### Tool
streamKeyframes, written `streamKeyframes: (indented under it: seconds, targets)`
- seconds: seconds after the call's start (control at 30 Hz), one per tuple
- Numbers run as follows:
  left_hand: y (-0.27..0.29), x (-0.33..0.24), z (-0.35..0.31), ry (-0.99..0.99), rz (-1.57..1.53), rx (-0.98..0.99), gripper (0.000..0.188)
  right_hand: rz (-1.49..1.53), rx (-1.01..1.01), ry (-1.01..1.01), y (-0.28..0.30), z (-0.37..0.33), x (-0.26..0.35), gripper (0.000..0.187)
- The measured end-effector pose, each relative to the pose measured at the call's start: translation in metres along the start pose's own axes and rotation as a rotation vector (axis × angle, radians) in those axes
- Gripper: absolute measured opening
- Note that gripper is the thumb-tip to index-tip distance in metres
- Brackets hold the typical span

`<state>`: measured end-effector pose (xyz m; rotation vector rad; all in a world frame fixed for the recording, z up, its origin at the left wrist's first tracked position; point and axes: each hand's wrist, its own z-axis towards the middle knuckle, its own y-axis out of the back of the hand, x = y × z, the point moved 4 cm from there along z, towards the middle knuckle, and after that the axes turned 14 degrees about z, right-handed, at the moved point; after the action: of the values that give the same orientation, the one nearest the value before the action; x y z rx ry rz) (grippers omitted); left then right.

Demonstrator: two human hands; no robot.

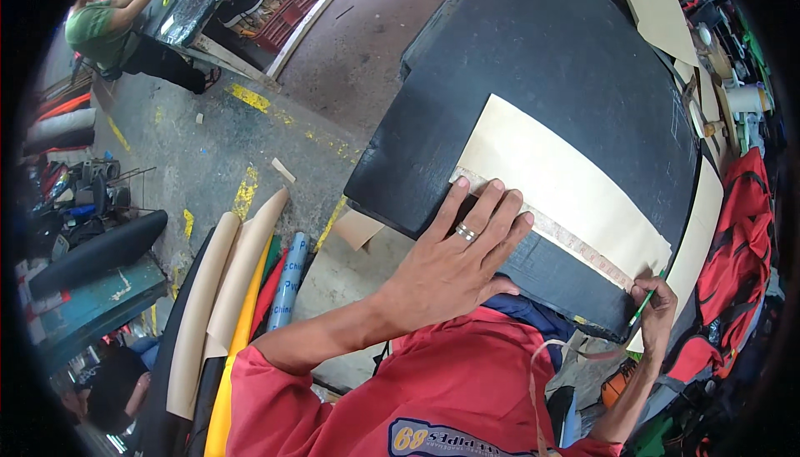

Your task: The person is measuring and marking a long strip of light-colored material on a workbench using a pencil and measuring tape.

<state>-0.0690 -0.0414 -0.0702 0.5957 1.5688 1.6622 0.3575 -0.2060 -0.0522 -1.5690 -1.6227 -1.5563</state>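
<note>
A cream sheet of paper or card [546, 165] lies on the black worktable [542, 49]. Along its near edge runs a pale measuring tape [575, 244] with printed marks. My left hand [467, 249], a ring on one finger, rests with fingers spread over the left part of the tape, fingertips touching it and the sheet. By the sheet's right corner, my right hand [654, 303] pinches a slim green pencil or pen [640, 309], its upper end pointing away from me. A loose length of tape [536, 374] hangs down across my red shirt.
Rolls of material [200, 315] stand upright at my left. Red fabric bags [733, 265] and long cream strips [696, 249] crowd the table's right side. A person in green [104, 36] works at another table, upper left, beside a red crate [287, 19].
</note>
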Motion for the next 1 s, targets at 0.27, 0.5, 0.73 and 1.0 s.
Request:
streamKeyframes:
  seconds: [0.27, 0.5, 0.73, 1.0]
  targets:
    - [-0.0035, -0.0010, -0.0014, 0.002, 0.012, 0.004, 0.092, -0.021, -0.018, -0.011, -0.0017, -0.0004, 0.0030, 0.008]
    - [-0.0025, -0.0022, -0.0012, 0.006, -0.005, -0.027, 0.092, -0.022, -0.024, 0.008, -0.0036, -0.0002, 0.0021, 0.006]
    - [-0.0014, -0.0034, 0.0002, 0.020, 0.023, 0.005, 0.092, -0.015, -0.030, -0.006, -0.0053, -0.0005, 0.0054, 0.004]
    - [0.0003, -0.0034, 0.0010, 0.023, 0.021, -0.007, 0.092, -0.006, -0.031, 0.019, -0.0043, -0.0003, 0.0032, 0.002]
